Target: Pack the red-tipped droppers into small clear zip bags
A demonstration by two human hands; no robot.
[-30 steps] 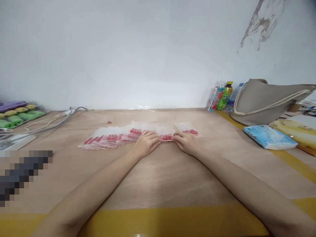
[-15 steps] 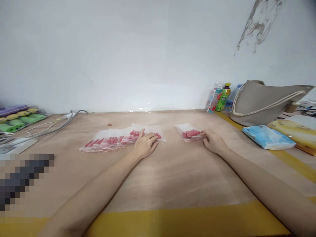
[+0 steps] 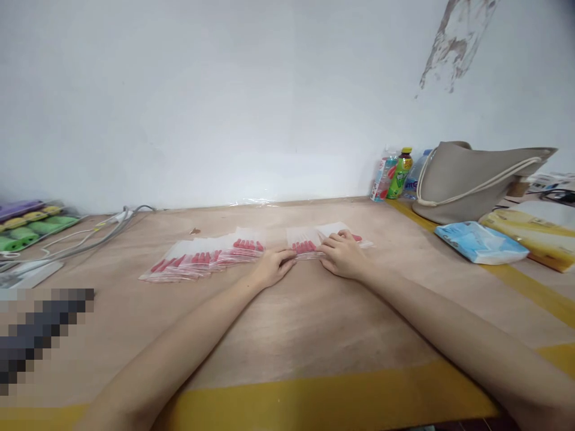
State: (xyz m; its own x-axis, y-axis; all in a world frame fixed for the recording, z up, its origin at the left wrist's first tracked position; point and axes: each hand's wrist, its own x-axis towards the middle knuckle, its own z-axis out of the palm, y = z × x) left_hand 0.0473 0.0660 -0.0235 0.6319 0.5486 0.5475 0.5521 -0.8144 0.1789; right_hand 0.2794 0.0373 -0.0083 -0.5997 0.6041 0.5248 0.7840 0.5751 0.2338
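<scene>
Several small clear plastic bags with red pieces inside lie in an overlapping row (image 3: 202, 258) on the wooden table (image 3: 291, 317). One such bag (image 3: 303, 245) lies apart from the row, between my hands. My left hand (image 3: 273, 267) pinches that bag's near left edge with its fingertips together. My right hand (image 3: 342, 255) rests curled on its right end, over a small pile of the same bags (image 3: 359, 240).
A grey tote bag (image 3: 467, 179), drink bottles (image 3: 398, 173), a blue tissue pack (image 3: 478, 242) and a yellow package (image 3: 534, 236) stand at the right. Grey cables (image 3: 103, 230) and a tray of green and yellow items (image 3: 31, 221) lie at the left. A white wall rises behind.
My right hand came back left from the pile to meet my left hand. One bag now lies apart from the row between the hands; my left hand shifted slightly right onto its edge.
</scene>
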